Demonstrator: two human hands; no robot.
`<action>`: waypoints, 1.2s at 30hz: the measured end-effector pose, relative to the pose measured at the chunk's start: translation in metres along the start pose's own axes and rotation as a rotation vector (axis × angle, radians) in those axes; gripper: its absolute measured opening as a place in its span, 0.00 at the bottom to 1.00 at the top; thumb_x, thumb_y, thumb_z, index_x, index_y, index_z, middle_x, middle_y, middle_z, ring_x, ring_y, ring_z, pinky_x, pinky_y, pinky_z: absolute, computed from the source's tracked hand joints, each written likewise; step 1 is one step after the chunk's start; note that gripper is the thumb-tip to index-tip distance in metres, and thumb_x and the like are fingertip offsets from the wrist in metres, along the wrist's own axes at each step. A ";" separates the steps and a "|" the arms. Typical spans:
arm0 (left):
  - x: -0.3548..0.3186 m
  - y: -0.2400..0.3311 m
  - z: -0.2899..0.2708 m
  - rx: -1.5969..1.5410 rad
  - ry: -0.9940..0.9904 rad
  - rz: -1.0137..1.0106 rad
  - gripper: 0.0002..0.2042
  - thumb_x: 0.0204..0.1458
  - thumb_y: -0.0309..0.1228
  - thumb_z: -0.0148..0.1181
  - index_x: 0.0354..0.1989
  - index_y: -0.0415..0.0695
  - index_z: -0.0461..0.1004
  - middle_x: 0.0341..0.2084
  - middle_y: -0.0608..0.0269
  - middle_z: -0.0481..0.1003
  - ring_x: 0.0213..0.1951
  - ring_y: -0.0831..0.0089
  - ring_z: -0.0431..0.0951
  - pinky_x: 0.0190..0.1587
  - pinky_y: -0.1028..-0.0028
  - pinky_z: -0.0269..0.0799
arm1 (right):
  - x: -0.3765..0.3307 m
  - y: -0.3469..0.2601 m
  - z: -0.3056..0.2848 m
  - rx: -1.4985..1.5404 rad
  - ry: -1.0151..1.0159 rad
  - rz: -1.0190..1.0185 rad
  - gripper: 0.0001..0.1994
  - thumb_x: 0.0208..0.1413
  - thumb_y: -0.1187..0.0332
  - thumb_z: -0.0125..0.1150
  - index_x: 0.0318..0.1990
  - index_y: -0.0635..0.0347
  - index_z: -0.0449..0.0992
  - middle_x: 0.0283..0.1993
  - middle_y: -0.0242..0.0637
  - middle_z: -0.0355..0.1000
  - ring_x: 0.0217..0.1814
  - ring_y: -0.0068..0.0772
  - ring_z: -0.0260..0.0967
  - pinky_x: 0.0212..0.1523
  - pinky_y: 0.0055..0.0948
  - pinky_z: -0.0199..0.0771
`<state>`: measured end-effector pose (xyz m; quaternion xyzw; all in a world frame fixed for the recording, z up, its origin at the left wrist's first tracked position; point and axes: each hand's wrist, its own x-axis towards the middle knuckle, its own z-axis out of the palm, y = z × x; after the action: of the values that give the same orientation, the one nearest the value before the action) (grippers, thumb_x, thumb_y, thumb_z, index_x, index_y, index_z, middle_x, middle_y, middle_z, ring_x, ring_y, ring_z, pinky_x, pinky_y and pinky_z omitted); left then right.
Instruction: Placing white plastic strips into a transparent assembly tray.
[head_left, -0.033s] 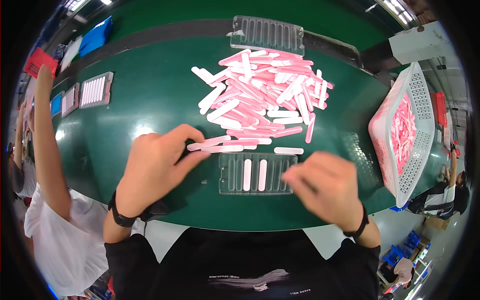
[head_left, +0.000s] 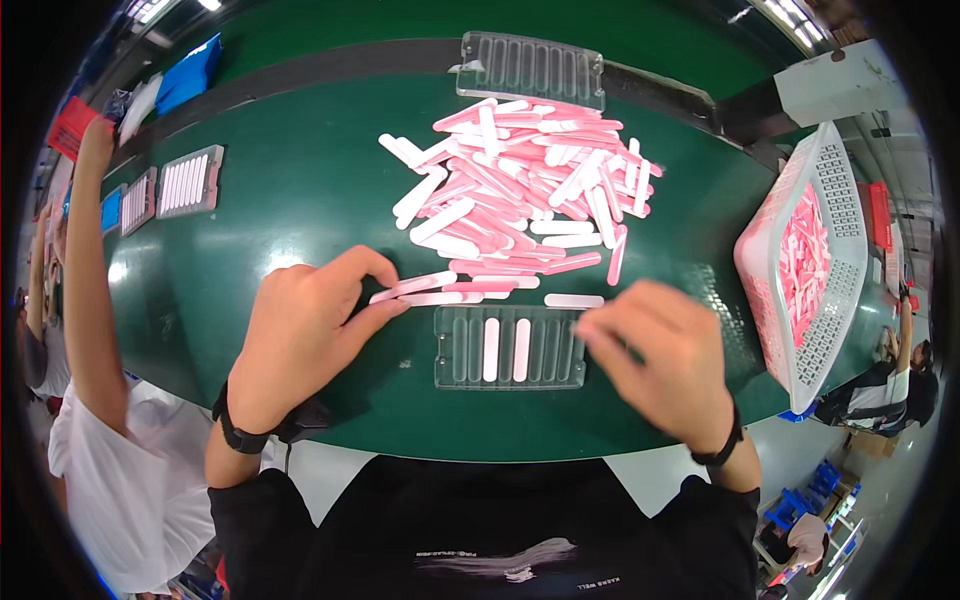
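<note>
Just in front of me lies a clear grooved tray point(head_left: 464, 372), with a white strip point(head_left: 491, 350) and a second white strip point(head_left: 522, 350) standing in its middle grooves. My left hand point(head_left: 318, 310) is at the left, its thumb and forefinger apart around the near ends of a few loose pink-and-white strips point(head_left: 425, 284). At the tray's right end, my right hand point(head_left: 660, 350) has its fingertips drawn together in a pinch, slightly blurred. Anything between them is hidden. One single strip point(head_left: 574, 301) rests close to those fingertips, beyond the tray.
Beyond the tray is a heap of pink and white strips point(head_left: 530, 180), with another clear grooved tray point(head_left: 530, 70) behind it. A white basket point(head_left: 757, 262) of strips stands right. Filled trays point(head_left: 190, 182) lie far left, near a co-worker's arm point(head_left: 95, 270).
My right hand has moved slightly away from me and to the right, off the tray's grooves. My left fingertips have shifted a little left along the loose strips.
</note>
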<state>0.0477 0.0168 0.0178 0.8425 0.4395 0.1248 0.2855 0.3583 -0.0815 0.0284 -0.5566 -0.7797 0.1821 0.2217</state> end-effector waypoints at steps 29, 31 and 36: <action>0.008 -0.008 -0.002 -0.692 -0.222 -0.332 0.07 0.69 0.28 0.61 0.40 0.37 0.75 0.18 0.83 0.65 0.22 0.94 0.53 0.24 0.80 0.42 | 0.015 0.012 0.019 0.745 0.026 0.192 0.04 0.64 0.77 0.66 0.45 0.65 0.79 0.37 0.33 0.82 0.34 0.17 0.78 0.37 0.20 0.77; 0.009 -0.006 -0.004 -0.651 -0.217 -0.311 0.07 0.69 0.28 0.61 0.39 0.37 0.75 0.17 0.83 0.65 0.22 0.94 0.53 0.24 0.80 0.42 | 0.016 0.010 0.020 0.807 0.055 0.260 0.04 0.64 0.77 0.67 0.44 0.65 0.79 0.37 0.33 0.82 0.34 0.18 0.77 0.37 0.20 0.77; 0.008 -0.010 -0.002 -0.665 -0.221 -0.324 0.07 0.68 0.28 0.62 0.39 0.37 0.74 0.17 0.83 0.64 0.21 0.94 0.52 0.24 0.80 0.41 | 0.018 0.010 0.016 0.942 0.067 0.417 0.04 0.63 0.78 0.68 0.43 0.65 0.80 0.38 0.34 0.82 0.36 0.20 0.79 0.40 0.22 0.79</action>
<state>0.0448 0.0290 0.0136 0.6320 0.4687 0.1223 0.6050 0.3522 -0.0618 0.0119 -0.5455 -0.4782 0.5356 0.4323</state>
